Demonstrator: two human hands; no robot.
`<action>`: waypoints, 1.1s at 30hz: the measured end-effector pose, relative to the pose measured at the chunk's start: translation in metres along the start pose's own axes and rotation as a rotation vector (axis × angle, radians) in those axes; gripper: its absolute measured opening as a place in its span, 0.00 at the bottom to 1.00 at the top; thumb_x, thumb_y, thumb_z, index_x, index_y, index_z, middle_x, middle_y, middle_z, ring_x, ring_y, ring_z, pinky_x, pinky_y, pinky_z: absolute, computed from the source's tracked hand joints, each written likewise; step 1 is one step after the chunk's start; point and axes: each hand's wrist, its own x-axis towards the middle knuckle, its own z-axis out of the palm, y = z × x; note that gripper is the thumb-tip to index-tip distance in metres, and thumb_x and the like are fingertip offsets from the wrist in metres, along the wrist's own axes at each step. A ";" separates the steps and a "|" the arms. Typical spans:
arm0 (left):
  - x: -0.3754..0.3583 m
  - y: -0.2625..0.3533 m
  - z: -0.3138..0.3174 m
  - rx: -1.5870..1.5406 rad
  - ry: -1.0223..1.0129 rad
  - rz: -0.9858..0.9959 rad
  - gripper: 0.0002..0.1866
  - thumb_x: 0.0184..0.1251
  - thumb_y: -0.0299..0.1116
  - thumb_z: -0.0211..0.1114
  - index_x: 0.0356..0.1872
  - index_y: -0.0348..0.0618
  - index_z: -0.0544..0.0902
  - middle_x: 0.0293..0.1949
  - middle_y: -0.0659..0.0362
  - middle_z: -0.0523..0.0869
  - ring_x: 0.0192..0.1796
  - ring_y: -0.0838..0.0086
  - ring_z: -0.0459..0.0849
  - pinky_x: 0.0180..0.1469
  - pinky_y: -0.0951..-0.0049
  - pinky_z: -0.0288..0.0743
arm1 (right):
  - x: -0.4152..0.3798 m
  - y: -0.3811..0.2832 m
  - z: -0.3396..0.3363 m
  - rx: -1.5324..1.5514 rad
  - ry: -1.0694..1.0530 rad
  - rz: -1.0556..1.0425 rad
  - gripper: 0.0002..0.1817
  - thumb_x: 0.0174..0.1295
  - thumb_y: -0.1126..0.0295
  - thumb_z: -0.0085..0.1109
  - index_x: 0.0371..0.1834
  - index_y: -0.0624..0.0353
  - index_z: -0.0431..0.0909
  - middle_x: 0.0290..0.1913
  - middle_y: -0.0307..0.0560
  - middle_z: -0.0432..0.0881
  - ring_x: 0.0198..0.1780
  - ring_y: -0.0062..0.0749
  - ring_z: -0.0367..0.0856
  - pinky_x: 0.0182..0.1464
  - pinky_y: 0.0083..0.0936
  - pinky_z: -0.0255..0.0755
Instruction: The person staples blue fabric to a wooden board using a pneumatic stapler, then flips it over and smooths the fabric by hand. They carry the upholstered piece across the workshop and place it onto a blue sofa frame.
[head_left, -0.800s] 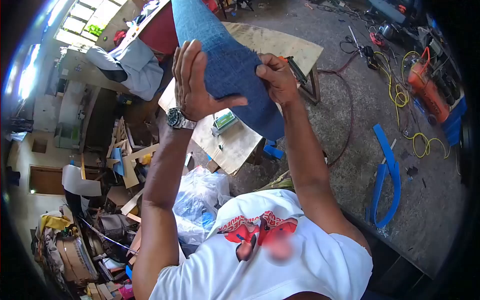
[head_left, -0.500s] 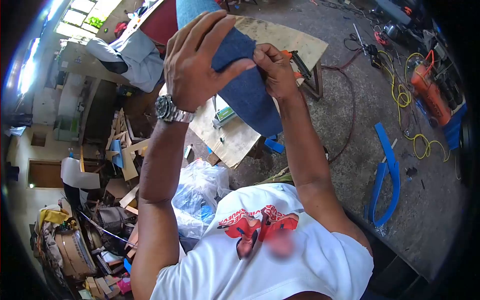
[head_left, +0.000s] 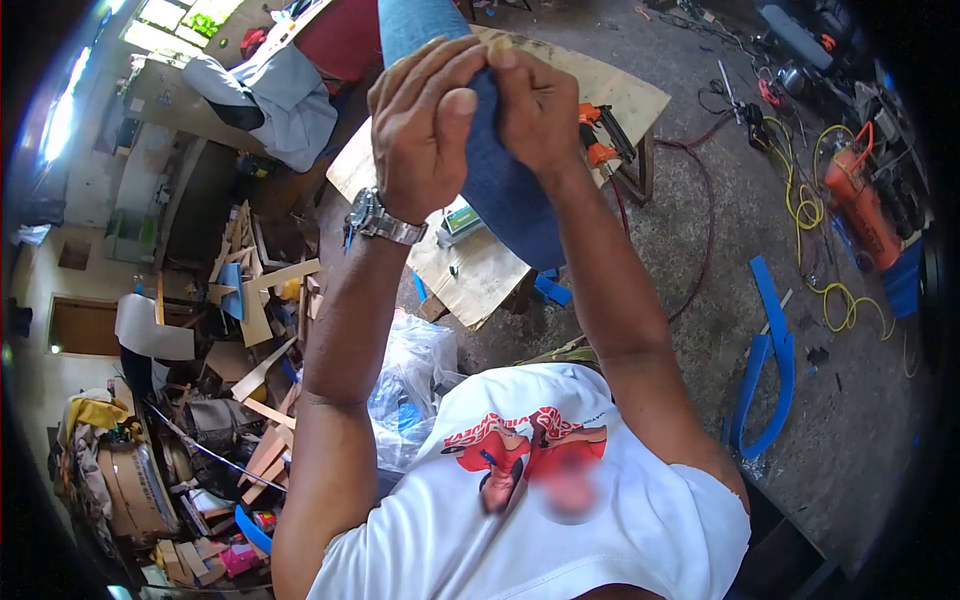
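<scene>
A long blue denim-like fabric piece (head_left: 510, 205) hangs over the wooden table, its lower end rounded and its paler upper end running out of the top of the view. My left hand (head_left: 425, 135), with a metal watch on the wrist, is closed over the fabric's left side, fingers curled and thumb raised. Against the opposite side, my right hand (head_left: 538, 110) grips the fabric's edge with bent fingers. The two hands nearly touch at the top. Whatever lies under the fingers is hidden.
On the wooden table (head_left: 480, 285) lie an orange-and-black nail gun or stapler (head_left: 605, 135) and a green-and-white box (head_left: 460, 222). Blue strips (head_left: 768, 375) lie on the floor, right. Beyond are a yellow hose (head_left: 800, 195) and an orange tank (head_left: 860, 215). Wood scraps (head_left: 265, 310) crowd the left.
My left hand has gone from spread fingers to curled ones and moved right. My right hand has shifted up, closer to it. The fabric's upper part has moved slightly right.
</scene>
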 end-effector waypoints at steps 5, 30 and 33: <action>0.003 -0.007 -0.011 -0.013 -0.087 0.033 0.17 0.72 0.35 0.68 0.58 0.40 0.88 0.59 0.52 0.90 0.65 0.56 0.85 0.68 0.58 0.72 | 0.006 0.010 -0.006 0.250 -0.094 0.241 0.29 0.79 0.47 0.55 0.24 0.59 0.79 0.21 0.28 0.73 0.25 0.14 0.66 0.25 0.18 0.60; 0.048 -0.009 -0.021 -0.090 -0.599 0.034 0.16 0.71 0.33 0.66 0.57 0.38 0.84 0.57 0.51 0.88 0.63 0.59 0.84 0.69 0.59 0.72 | -0.028 0.014 -0.034 0.583 -0.179 0.316 0.10 0.73 0.65 0.67 0.47 0.60 0.86 0.40 0.32 0.85 0.45 0.13 0.78 0.51 0.16 0.73; 0.048 -0.005 -0.021 -0.163 -0.524 -0.014 0.14 0.70 0.37 0.69 0.48 0.40 0.84 0.49 0.50 0.89 0.53 0.57 0.86 0.59 0.59 0.76 | -0.030 0.014 -0.030 0.592 -0.148 0.299 0.09 0.73 0.65 0.68 0.45 0.60 0.86 0.38 0.32 0.84 0.43 0.13 0.79 0.49 0.16 0.74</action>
